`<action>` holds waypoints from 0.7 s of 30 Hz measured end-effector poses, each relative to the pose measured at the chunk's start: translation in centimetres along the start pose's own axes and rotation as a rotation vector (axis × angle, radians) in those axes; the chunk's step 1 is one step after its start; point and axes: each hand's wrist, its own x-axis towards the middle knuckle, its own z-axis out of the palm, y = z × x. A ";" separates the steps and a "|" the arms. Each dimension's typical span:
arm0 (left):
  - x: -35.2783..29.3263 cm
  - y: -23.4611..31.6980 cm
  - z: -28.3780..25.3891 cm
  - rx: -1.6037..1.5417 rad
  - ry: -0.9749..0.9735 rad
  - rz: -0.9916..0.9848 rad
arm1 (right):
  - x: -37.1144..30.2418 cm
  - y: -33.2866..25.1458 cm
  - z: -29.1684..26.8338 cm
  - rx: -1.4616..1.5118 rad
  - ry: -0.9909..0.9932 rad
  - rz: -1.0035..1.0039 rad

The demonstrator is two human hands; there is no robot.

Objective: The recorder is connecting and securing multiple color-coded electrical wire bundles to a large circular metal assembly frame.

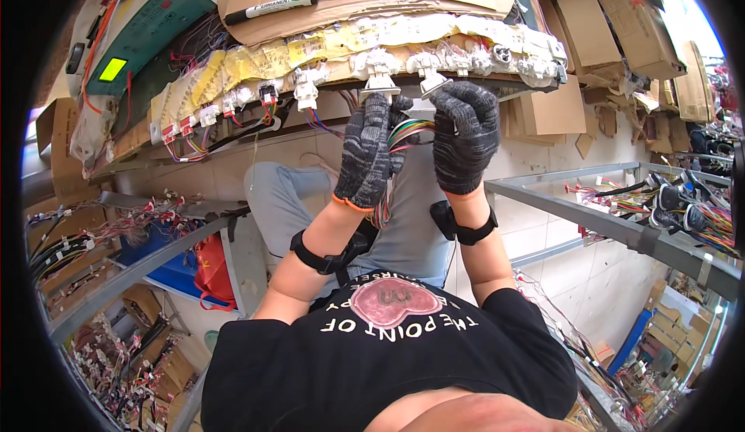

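Wires (411, 126) lie between left grip (365, 151) and right grip (466, 136) (gloved).

Left hand (363, 153) and right hand (468, 133) side by side, gloved — close, yet apart.
The left stretches its fingers (376, 114) forward; the right curls inward toward it, knuckles bent. Left forearm (332, 233) and right forearm (486, 260) both slant inward — the left more steeply angled across.

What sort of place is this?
Probably a wiring workshop: white connectors line the edge of a taped board, coloured wires lie in bundles by a metal rack, and cardboard boxes stand nearby.
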 end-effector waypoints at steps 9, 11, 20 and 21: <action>0.4 1.4 -0.1 0.194 -0.041 -0.025 | 1.0 1.5 0.2 -0.028 -0.149 -0.125; 0.5 1.1 -0.2 0.275 0.031 0.016 | 1.3 1.1 -0.3 -0.012 -0.157 -0.151; 0.7 2.9 0.2 0.271 -0.075 -0.143 | -7.5 2.8 -2.1 1.692 -0.218 1.815; 0.4 4.2 -0.1 0.352 -0.147 -0.235 | -7.2 3.4 -1.4 2.095 0.309 2.010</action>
